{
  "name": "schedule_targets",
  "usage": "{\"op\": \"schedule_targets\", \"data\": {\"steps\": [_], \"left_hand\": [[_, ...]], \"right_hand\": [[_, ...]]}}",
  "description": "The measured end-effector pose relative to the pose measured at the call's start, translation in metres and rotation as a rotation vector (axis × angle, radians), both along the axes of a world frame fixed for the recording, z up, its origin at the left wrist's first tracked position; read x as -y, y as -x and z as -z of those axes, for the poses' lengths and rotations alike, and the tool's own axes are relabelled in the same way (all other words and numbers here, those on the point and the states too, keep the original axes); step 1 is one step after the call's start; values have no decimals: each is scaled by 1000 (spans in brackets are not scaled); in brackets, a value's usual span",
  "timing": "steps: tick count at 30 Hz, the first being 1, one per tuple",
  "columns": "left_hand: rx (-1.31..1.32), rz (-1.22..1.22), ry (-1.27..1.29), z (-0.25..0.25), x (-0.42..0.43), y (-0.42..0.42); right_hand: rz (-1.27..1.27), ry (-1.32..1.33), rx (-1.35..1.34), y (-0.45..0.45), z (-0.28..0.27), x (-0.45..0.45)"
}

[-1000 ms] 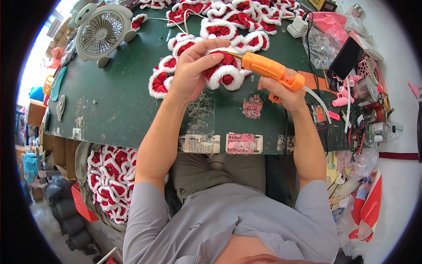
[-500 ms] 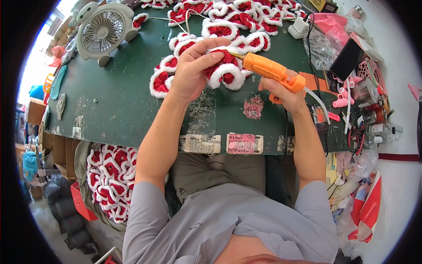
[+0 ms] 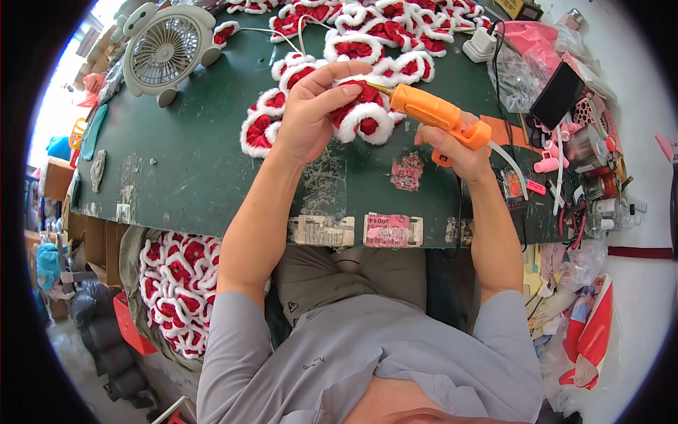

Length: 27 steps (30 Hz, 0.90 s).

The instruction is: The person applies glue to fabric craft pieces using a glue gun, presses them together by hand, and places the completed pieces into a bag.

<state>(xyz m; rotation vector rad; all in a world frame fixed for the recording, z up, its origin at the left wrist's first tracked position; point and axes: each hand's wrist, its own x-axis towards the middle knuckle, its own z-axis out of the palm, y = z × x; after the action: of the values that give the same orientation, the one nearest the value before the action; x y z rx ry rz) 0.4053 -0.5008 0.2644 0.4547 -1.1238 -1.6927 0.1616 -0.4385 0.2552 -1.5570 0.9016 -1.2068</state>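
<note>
Green bench [image 3: 212,162] fills the upper half of frame. Red-white pieces [image 3: 353,48] heaped along its top centre; cannot tell which are finished. Olive sack [image 3: 133,265], lower left, packed with similar pieces. Cardboard box [image 3: 111,247] just left of it, contents not readable. See-through jar [image 3: 592,145], right side, contents unclear. Right hand [image 3: 462,152]: grip wrapped around the glue gun [image 3: 424,106], right of centre. Left hand [image 3: 307,116]: grip pinching the worked piece [image 3: 353,113], upper centre. Nozzle [image 3: 380,88] at the piece by the fingertips, contact unclear. Judged mid-step: one piece in work, many others lying loose.
</note>
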Motion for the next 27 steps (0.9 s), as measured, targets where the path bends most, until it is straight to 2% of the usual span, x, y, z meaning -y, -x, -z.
{"op": "schedule_targets", "data": {"steps": [4, 13, 15, 22, 27], "left_hand": [[1, 11, -9, 0, -1, 0], [4, -2, -3, 1, 1, -1], [11, -1, 3, 1, 1, 0], [52, 16, 21, 1, -2, 2], [62, -2, 26, -2, -2, -1]], "right_hand": [[-56, -38, 19, 4, 5, 4], [36, -21, -47, 3, -5, 0], [-34, -16, 33, 6, -1, 2], [-44, -9, -14, 4, 3, 4], [42, -43, -32, -2, -5, -1]]}}
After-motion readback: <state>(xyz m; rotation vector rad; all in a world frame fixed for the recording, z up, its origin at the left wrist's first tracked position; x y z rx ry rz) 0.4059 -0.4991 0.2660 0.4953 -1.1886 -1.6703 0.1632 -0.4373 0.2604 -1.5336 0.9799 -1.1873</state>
